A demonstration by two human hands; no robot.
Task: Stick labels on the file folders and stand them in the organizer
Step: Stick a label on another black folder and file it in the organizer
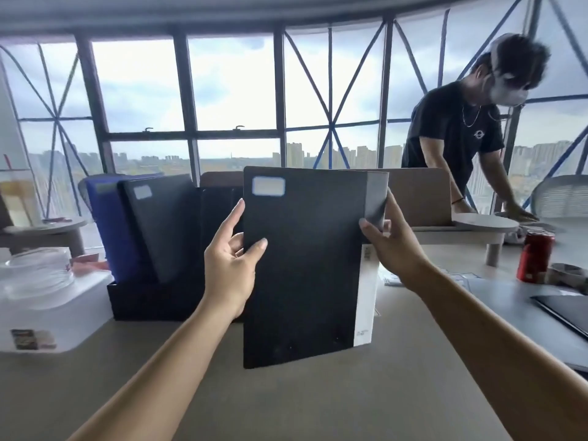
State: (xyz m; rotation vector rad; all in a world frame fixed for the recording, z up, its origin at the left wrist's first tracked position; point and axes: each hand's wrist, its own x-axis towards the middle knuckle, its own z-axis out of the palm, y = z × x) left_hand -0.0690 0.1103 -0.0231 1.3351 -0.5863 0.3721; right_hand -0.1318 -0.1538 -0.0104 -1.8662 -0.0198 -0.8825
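Far left: a white box (54,313) is seen on the tabletop (318,402), with clear plastic lids (38,272) stacked on top of it.
Organizer: a black organizer (152,300) is set just right of the white box. A blue folder (108,224) and a dark folder (159,224) are stood in its left part, both tilted to the left. A pale label is seen near the top of each.
Left hand: the left hand (229,262) is placed at the left edge of the black folder (302,265). The grip is closed on that edge, with the thumb pressed on the front cover and the index finger stretched up along the edge.
Black folder: it is held upright between both hands, in front of the organizer's right part. Whether its lower edge touches the tabletop cannot be told.
Label: a white label with a blue border (268,186) is stuck in the upper left corner of the black folder's cover.
Right hand: the right hand (391,246) is closed on the folder's right edge. The grip is a pinch, thumb in front and fingers behind.
Right side: a cardboard box (420,198) is seen behind the folder, and another person (455,135) is bent over the far tabletop. A red can (536,256) is stood further right.
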